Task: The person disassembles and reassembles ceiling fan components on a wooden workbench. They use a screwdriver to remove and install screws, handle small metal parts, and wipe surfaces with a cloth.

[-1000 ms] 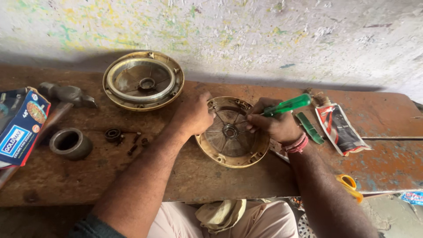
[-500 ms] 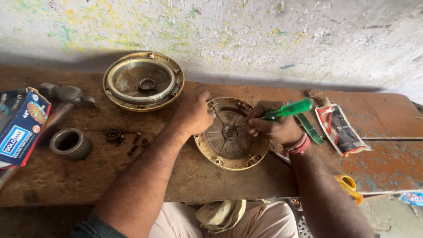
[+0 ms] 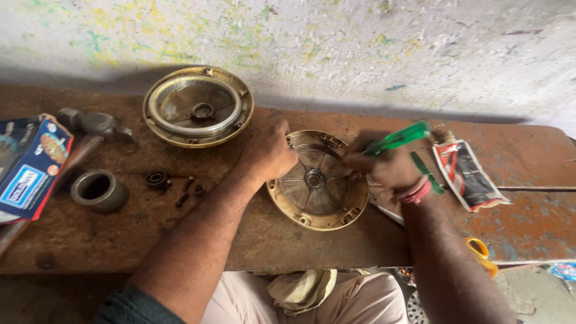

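On top of the long, worn wooden bench [image 3: 90, 240], right near its front edge, sits a round brass-coloured metal cover [image 3: 317, 180]. It's dish-shaped, open side up, with thin ribs running out like spokes from a small steel bearing hub in the middle, plus a few lugs around the rim. Pretty grimy and dull inside, shinier gold along the edge.

Further back, close to the paint-speckled wall [image 3: 360, 48], lies a second round cover [image 3: 198, 107], about the same size, also open side up, well apart from the first one.

Left hand [image 3: 270, 150] rests on the upper left rim of the near cover, fingers curled over the edge and gripping it. Right hand [image 3: 384, 168] is on the right side of the same cover, closed around a green-handled screwdriver [image 3: 399, 138] whose handle sticks up and to the right; can't make out the tip, it's blurred and tucked behind the fingers.

Smaller stuff: a hammer [image 3: 93, 126] on the left, a blue printed box [image 3: 33, 168] at the left edge, a grey metal ring [image 3: 99, 191] beside it, a squeezed tube [image 3: 468, 174] off to the right, and a small bearing with a few screws [image 3: 171, 183] between the ring and the left arm.
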